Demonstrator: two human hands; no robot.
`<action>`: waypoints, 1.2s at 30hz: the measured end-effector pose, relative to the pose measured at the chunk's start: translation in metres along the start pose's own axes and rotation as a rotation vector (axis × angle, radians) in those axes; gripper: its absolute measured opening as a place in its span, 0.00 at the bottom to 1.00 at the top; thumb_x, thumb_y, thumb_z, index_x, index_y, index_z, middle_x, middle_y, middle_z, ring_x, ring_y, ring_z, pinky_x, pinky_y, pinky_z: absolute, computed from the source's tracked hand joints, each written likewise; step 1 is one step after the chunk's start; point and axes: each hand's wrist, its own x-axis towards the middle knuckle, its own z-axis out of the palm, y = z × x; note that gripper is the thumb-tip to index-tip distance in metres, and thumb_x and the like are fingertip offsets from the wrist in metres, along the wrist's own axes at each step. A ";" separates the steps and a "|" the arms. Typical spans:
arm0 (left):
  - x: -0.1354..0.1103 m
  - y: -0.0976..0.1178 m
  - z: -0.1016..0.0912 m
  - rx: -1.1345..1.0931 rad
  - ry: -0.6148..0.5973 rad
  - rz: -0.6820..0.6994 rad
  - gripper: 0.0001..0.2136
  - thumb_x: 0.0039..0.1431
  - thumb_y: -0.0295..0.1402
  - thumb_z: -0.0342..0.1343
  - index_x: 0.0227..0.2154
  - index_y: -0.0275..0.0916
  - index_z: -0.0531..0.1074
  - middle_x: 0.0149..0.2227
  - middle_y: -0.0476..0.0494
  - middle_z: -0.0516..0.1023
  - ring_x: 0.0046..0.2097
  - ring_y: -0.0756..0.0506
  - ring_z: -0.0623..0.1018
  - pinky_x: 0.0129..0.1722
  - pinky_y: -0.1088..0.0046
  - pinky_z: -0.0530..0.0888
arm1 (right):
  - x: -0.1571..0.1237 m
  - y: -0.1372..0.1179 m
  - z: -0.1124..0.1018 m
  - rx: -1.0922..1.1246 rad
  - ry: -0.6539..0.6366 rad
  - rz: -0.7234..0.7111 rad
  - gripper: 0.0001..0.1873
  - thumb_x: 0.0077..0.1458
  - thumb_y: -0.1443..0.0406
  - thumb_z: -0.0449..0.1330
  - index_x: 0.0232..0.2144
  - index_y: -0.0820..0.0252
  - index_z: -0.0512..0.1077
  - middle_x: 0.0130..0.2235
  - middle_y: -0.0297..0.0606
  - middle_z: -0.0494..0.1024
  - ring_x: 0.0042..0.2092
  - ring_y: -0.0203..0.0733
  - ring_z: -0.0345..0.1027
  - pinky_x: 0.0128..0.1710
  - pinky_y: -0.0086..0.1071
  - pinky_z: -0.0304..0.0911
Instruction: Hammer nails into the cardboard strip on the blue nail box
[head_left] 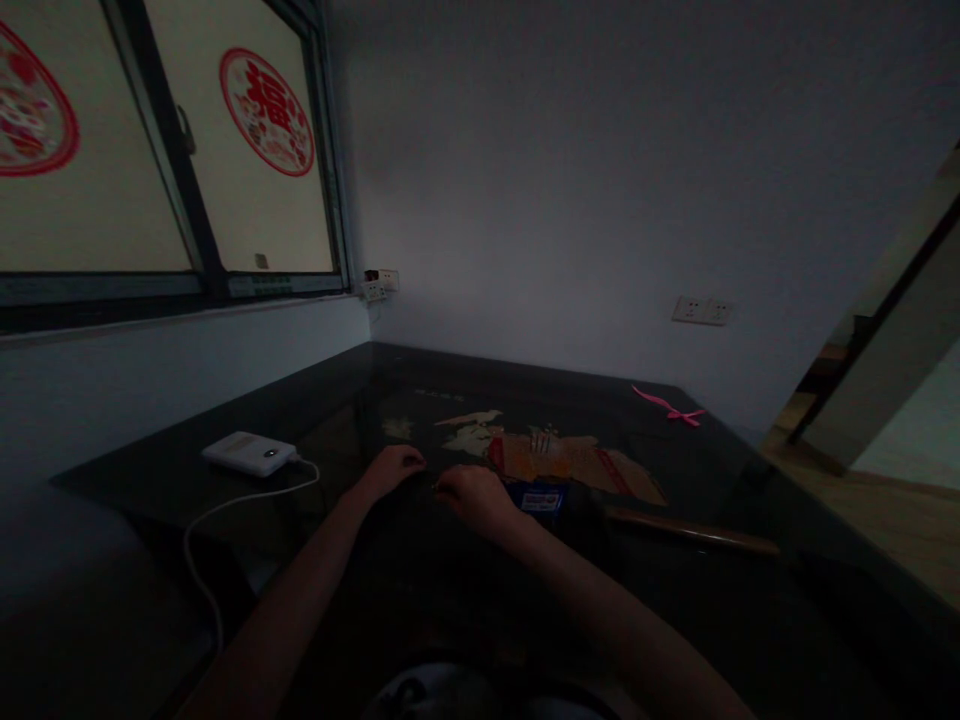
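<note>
Both my hands rest on a dark glass table (750, 620) in a dim room. My left hand (393, 468) lies knuckles up with its fingers curled down near the table's middle. My right hand (474, 496) sits close beside it, fingers curled and pressed together, perhaps pinching something small between the two hands; the scene is too dark to make it out. Just right of my right hand lies a small blue and white packet (540, 497). Beyond it lies a flat orange and tan cutout sheet (577, 462) with pale pieces (471, 430).
A white power bank (250, 453) with a white cable (225, 520) lies at the left. A wooden stick (694, 533) lies at the right, a pink ribbon (670, 407) at the far corner. Window with red paper decorations (266, 112) on the left; wall sockets (700, 311) behind.
</note>
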 end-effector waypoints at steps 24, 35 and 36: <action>-0.002 -0.002 0.003 0.102 0.088 0.021 0.10 0.52 0.32 0.52 0.36 0.36 0.73 0.35 0.42 0.76 0.36 0.47 0.74 0.38 0.74 0.69 | 0.059 0.023 0.076 -0.206 -0.016 -0.014 0.12 0.56 0.72 0.48 0.40 0.64 0.69 0.43 0.47 0.71 0.45 0.46 0.63 0.37 0.35 0.63; 0.000 -0.003 0.003 0.119 0.101 0.052 0.10 0.54 0.32 0.49 0.35 0.37 0.74 0.37 0.42 0.75 0.39 0.47 0.74 0.40 0.73 0.69 | 0.020 -0.003 0.053 -0.101 0.033 -0.080 0.18 0.59 0.67 0.47 0.51 0.57 0.61 0.51 0.45 0.64 0.50 0.44 0.58 0.37 0.33 0.65; 0.000 -0.004 0.004 0.115 0.108 0.053 0.10 0.54 0.32 0.49 0.35 0.37 0.74 0.37 0.42 0.75 0.38 0.47 0.74 0.40 0.73 0.69 | 0.007 -0.007 0.048 -0.064 0.026 -0.119 0.18 0.58 0.66 0.48 0.51 0.56 0.61 0.51 0.44 0.64 0.50 0.44 0.58 0.38 0.32 0.65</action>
